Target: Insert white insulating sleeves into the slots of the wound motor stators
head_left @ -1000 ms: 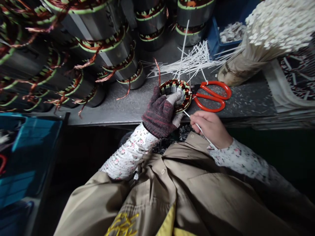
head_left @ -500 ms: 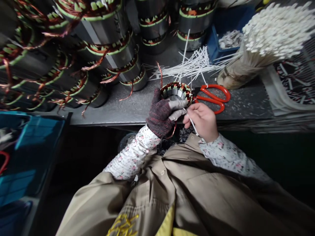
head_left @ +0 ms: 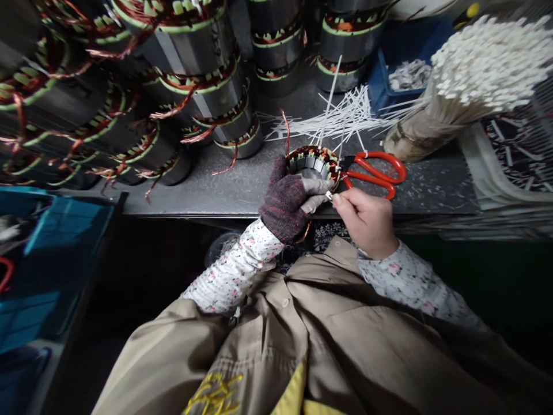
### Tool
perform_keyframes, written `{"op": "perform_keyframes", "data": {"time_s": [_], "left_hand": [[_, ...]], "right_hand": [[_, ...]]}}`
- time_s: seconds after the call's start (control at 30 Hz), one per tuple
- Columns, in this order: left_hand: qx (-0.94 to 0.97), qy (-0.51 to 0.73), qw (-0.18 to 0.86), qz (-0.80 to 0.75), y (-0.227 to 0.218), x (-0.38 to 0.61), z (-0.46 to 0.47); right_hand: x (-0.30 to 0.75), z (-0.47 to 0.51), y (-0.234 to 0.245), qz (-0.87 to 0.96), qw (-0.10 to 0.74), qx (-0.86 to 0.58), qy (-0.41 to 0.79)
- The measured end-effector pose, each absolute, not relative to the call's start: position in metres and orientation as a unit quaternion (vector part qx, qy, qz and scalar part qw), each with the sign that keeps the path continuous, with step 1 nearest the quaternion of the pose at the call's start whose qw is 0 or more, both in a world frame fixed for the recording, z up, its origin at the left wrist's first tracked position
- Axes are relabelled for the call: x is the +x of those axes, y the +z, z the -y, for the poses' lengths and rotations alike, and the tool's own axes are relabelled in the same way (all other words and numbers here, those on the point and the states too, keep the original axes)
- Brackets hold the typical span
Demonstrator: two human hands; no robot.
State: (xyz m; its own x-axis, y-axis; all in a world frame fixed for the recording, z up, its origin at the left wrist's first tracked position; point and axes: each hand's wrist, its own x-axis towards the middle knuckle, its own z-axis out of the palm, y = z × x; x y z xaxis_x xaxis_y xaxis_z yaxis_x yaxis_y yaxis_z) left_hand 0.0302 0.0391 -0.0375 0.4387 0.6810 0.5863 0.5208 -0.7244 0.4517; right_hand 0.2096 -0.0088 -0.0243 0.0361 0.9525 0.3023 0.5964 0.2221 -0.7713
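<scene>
My left hand, in a dark red knit glove with grey fingertips, grips a small wound motor stator with copper windings and green slot pieces. A copper lead rises from the stator's far side. My bare right hand pinches a short white insulating strip right at the stator's near rim. Most of the strip is hidden by my fingers. Orange-handled scissors lie on the bench just beyond the stator, and loose white strips lie behind it.
Several wound stators stand on their sides on the grey metal bench to the left and back. A large bundle of white strips and a blue crate are at the back right. A blue bin sits low at left.
My right hand has moved up to the stator's rim, and the long strip seen earlier no longer shows below it. The view has shifted slightly.
</scene>
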Motion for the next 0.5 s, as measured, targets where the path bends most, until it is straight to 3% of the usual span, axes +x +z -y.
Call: {"op": "perform_keyframes", "data": {"time_s": [0.23, 0.5], "left_hand": [[0.837, 0.402, 0.135, -0.346, -0.032, 0.030, -0.037], [0.855, 0.366, 0.126, -0.346, -0.037, 0.026, -0.041]], "right_hand": [[0.214, 0.015, -0.019, 0.652, 0.478, -0.525, 0.264], [0.212, 0.004, -0.028, 0.646, 0.408, -0.598, 0.243]]}}
